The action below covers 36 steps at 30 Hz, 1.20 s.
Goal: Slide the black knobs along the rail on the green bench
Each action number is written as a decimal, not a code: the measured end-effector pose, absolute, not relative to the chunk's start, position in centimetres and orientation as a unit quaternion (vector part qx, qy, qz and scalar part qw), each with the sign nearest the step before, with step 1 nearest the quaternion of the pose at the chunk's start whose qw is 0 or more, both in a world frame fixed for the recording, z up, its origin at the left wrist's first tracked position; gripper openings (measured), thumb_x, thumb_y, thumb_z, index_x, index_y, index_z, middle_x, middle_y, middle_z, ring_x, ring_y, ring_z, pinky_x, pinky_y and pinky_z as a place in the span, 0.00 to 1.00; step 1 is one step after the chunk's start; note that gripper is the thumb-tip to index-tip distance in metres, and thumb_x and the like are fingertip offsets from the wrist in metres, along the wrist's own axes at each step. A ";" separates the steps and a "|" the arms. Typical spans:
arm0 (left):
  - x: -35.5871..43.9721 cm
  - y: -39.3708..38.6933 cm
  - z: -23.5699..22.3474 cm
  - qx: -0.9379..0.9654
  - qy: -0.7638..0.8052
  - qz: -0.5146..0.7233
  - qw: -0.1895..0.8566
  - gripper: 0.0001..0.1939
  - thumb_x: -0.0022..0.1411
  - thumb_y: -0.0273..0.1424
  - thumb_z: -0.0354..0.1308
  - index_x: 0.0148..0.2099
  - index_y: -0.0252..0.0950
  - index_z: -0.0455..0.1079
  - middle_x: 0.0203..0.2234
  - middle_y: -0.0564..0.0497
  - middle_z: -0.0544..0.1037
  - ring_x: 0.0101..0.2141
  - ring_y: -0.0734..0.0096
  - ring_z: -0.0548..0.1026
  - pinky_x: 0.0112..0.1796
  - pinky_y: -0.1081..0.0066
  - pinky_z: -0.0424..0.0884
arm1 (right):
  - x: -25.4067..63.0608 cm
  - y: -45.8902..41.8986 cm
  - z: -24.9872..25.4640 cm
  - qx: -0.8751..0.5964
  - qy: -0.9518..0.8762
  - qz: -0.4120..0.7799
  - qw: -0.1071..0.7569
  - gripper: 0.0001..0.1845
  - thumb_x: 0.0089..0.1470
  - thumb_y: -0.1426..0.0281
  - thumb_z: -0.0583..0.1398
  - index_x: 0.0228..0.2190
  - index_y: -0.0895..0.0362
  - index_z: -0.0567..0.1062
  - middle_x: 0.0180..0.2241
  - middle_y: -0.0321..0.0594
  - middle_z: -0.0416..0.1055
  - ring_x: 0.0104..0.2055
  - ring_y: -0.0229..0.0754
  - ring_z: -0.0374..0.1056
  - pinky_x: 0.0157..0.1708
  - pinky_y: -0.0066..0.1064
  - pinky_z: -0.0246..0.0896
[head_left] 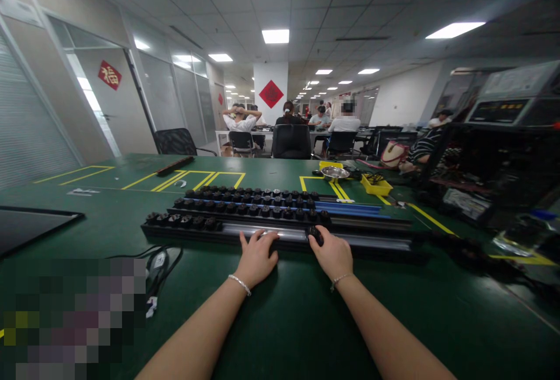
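Note:
A long black rail (363, 240) with a shiny channel lies across the green table, closest to me. Small round black parts (186, 220) stand in a row along its left end. My left hand (259, 259) rests at the rail's middle, fingers spread over the edge and shiny strip, holding nothing that shows. Between the thumb and fingers of my right hand (335, 254) is one small black part (314, 235), at the rail farther right. Its underside is hidden. Behind lie more rails, including a blue rail (350, 209), with rows of similar black parts.
A metal bowl (335, 172) and a yellow tray (376, 185) stand at the back right. Cables (164, 266) lie left of my left arm. A dark flat panel (35, 225) is at the far left. Dark equipment (472, 164) fills the right side. People sit beyond the table.

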<state>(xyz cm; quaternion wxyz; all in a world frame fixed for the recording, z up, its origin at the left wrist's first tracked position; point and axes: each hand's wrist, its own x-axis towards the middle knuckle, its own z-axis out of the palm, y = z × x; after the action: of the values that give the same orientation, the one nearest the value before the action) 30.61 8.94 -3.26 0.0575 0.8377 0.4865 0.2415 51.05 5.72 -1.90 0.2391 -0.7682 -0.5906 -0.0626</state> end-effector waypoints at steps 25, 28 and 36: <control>30.6 8.7 -2.9 0.837 0.499 0.218 0.046 0.22 0.56 0.29 0.51 0.54 0.47 0.60 0.53 0.53 0.69 0.57 0.59 0.57 0.55 0.36 0.31 | 51.7 5.7 -2.3 -0.783 -0.556 -0.074 0.269 0.16 0.52 0.61 0.51 0.37 0.58 0.70 0.32 0.43 0.74 0.38 0.43 0.68 0.46 0.36 0.49; 30.7 8.7 -2.8 0.835 0.502 0.218 0.054 0.22 0.56 0.29 0.51 0.54 0.47 0.60 0.53 0.53 0.68 0.57 0.59 0.57 0.55 0.36 0.29 | 51.8 5.6 -2.2 -0.787 -0.551 -0.080 0.265 0.16 0.52 0.61 0.51 0.36 0.58 0.70 0.32 0.44 0.74 0.38 0.44 0.68 0.45 0.36 0.50; 30.6 8.9 -3.1 0.838 0.494 0.227 0.054 0.22 0.56 0.29 0.51 0.54 0.47 0.60 0.53 0.53 0.69 0.57 0.59 0.57 0.54 0.36 0.29 | 51.8 5.7 -2.4 -0.786 -0.555 -0.070 0.262 0.18 0.53 0.59 0.51 0.39 0.58 0.69 0.33 0.43 0.74 0.39 0.44 0.68 0.50 0.38 0.45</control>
<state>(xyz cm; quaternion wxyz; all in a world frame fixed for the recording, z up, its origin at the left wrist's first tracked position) 30.55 8.85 -3.08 0.0537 0.8375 0.4940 0.2273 51.84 5.66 -2.36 0.2616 -0.7865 -0.5551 -0.0698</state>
